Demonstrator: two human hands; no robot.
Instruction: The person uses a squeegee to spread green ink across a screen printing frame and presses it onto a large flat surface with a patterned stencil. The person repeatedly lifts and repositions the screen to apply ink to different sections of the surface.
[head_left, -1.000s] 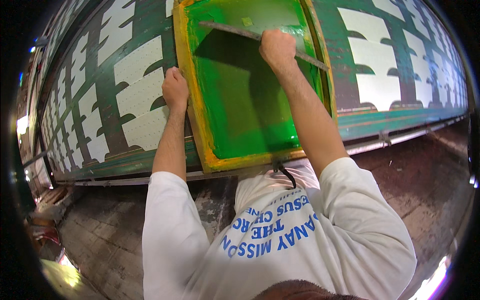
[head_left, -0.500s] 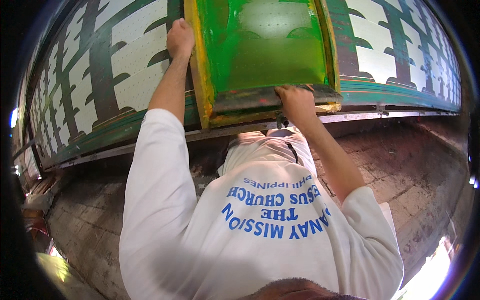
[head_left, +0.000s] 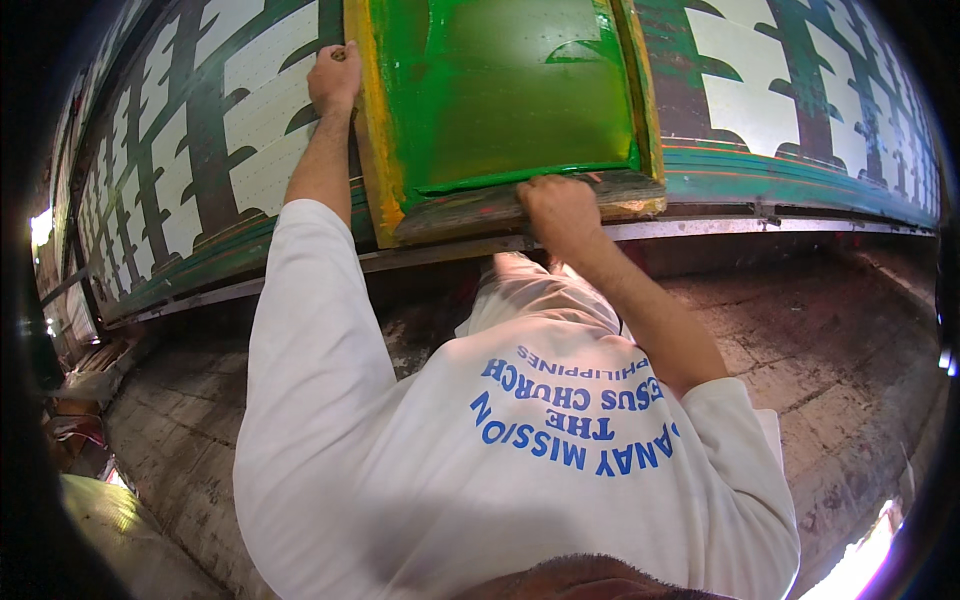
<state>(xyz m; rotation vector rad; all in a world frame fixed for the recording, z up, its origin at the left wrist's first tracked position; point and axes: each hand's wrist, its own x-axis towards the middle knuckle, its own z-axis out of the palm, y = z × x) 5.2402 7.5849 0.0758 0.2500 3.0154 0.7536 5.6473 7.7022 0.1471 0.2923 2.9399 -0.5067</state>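
A screen printing frame (head_left: 370,150) with yellow-stained wooden rails and a mesh wet with green ink (head_left: 510,100) lies ahead of me on a long printing table. My left hand (head_left: 335,78) is closed at the outer side of its left rail, high up. At the near end of the mesh is a worn wooden squeegee (head_left: 455,212), with a bead of green ink along its far edge. My right hand (head_left: 562,208) is wrapped over the squeegee's middle from above, hiding part of it.
White pieces with dark curved gaps cover the printing table (head_left: 265,220) left and right of the frame. A metal rail (head_left: 690,230) runs along its near edge. Below is a stained block floor (head_left: 780,330). Clutter (head_left: 80,420) stands at the far left.
The squeegee has tilted, showing more of its wooden face, and green ink now lines its edge. The mesh looks more evenly green. The whole view has shifted slightly.
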